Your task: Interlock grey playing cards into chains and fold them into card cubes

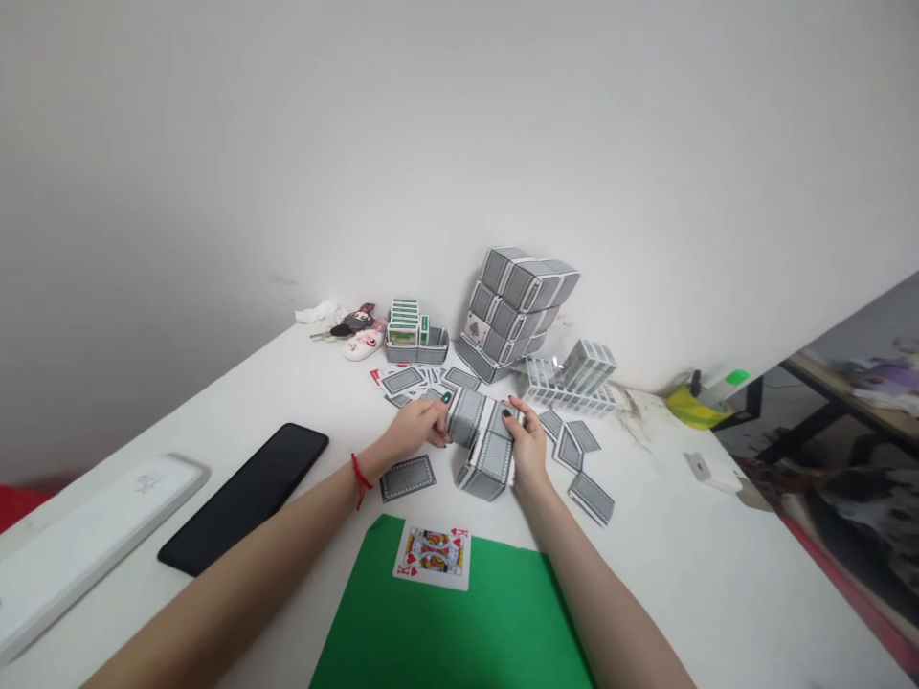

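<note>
A block folded from grey-backed playing cards (489,463) is held between my two hands just above the middle of the table. My left hand (420,425) grips its left end, thumb on top. On the right side, my right hand (527,438) pinches it with thumb and fingers. Behind stands a larger stacked structure of card cubes (521,306), an ace of spades showing on one face. Loose cards (408,477) lie face down around my hands. Nearer to me, a king of hearts (433,555) rests face up on a green sheet (459,632).
Card boxes stand in a card-built tray (416,351), with more wrapped card boxes (574,378) at right. A black phone (248,498) and a long white case (100,545) lie left. Keys with charms (355,325) sit at the back. A white adapter (713,472) and yellow container (695,410) are right.
</note>
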Action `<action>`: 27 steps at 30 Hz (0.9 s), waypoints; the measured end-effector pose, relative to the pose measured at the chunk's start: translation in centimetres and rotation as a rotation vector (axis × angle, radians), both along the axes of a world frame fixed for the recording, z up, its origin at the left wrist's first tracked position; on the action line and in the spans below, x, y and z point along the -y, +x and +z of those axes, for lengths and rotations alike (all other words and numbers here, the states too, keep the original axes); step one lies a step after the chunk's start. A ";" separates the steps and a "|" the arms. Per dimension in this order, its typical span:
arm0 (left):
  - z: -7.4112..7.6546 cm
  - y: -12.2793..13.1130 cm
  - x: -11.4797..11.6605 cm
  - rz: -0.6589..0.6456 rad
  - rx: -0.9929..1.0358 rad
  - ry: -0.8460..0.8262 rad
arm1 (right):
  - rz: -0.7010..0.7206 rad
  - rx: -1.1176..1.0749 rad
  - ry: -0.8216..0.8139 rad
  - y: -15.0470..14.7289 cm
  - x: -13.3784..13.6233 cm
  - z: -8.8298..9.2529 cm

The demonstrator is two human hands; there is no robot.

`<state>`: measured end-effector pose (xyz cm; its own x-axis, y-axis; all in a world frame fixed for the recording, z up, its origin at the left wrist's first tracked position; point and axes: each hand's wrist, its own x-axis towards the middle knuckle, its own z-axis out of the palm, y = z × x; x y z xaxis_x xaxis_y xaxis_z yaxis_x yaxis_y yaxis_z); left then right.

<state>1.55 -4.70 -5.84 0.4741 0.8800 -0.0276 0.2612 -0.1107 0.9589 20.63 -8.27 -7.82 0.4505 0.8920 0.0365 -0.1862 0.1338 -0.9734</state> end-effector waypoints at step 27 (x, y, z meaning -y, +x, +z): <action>-0.5 -2.2 -0.2 0.320 -0.201 0.604 | -0.338 0.241 -0.028 -0.2 1.0 -0.8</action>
